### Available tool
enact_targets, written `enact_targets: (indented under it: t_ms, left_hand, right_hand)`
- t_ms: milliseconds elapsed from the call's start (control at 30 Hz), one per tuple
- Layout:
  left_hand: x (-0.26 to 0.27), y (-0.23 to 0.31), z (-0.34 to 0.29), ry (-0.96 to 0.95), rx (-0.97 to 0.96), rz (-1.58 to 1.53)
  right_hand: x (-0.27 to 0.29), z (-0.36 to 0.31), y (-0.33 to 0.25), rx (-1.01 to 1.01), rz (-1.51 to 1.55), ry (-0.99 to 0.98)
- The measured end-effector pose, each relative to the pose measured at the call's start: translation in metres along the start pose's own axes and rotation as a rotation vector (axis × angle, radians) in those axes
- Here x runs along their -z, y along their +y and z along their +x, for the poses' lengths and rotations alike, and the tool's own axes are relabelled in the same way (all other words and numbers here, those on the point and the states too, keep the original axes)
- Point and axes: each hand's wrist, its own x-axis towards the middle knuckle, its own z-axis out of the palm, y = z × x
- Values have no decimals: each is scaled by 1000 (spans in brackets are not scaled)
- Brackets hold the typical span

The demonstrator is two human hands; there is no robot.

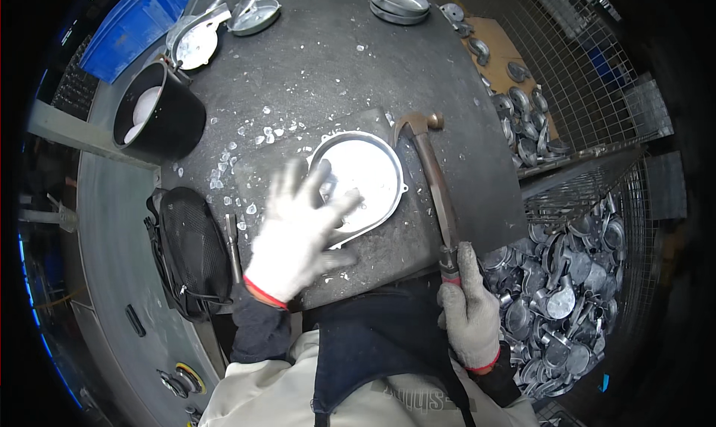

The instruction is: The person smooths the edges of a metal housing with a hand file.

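A round, shallow metal casting [365,175] with small lugs on its rim lies on a dark square plate [280,170] in front of me. My left hand [298,222], in a white glove with a red cuff, is over the casting's left side, fingers spread. Its fingertips overlap the casting; whether they press on it I cannot tell. To the right, a claw hammer [435,177] points away from me along the plate's edge. My right hand [471,308], gloved too, is closed at the near end of its handle, partly hiding the grip. A chisel-like metal tool [233,246] lies left of my left hand.
Metal chips [224,166] litter the table [313,61]. A black bucket [168,121], a blue bin [134,32] and a black mesh pouch [195,248] stand at left. More castings [399,5] sit at the far edge. At right, a wire cage holds many metal parts [559,300].
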Motion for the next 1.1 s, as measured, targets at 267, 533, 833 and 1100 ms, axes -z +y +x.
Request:
enact_targets:
  t_ms: [267,533,833,1100]
  left_hand:
    - [-13,-33,-16,-33,-117,-14]
    - [11,13,-14,298,-7,-349]
    - [13,16,-18,173,108,-612]
    - [-4,4,-23,167,71,-499]
  right_hand:
    - [4,-2,-8,-163,253,-106]
    - [10,-11,-23,-192,444,-229]
    - [9,9,-37,-342,627,-606]
    - [1,13,-38,-170,443,-558]
